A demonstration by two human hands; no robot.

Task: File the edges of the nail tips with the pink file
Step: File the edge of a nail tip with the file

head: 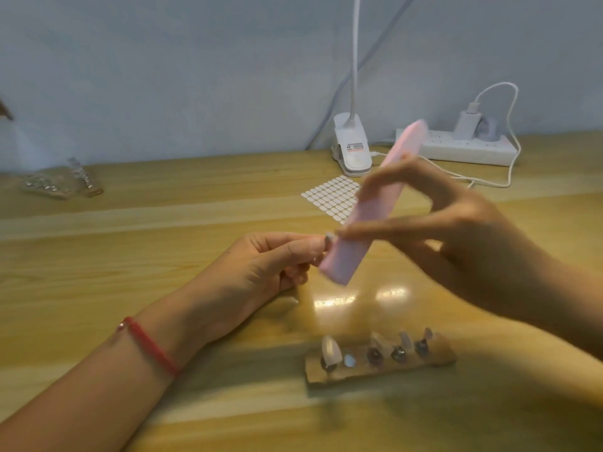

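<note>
My right hand (456,230) holds the pink file (368,210) between thumb and fingers, the file slanting from lower left to upper right above the table. My left hand (270,265) pinches a small pale nail tip (329,239) between thumb and forefinger, and the tip touches the file's left edge. My right hand and the file are blurred. Below them a wooden holder (381,370) lies on the table with several nail tips (331,350) standing on metal mounts.
A sheet of small white adhesive tabs (329,195) lies behind the file. A white clip lamp (352,148) and a white power strip (466,148) with a charger and cable stand by the wall. A clear packet (62,182) lies far left on the wooden table (163,223).
</note>
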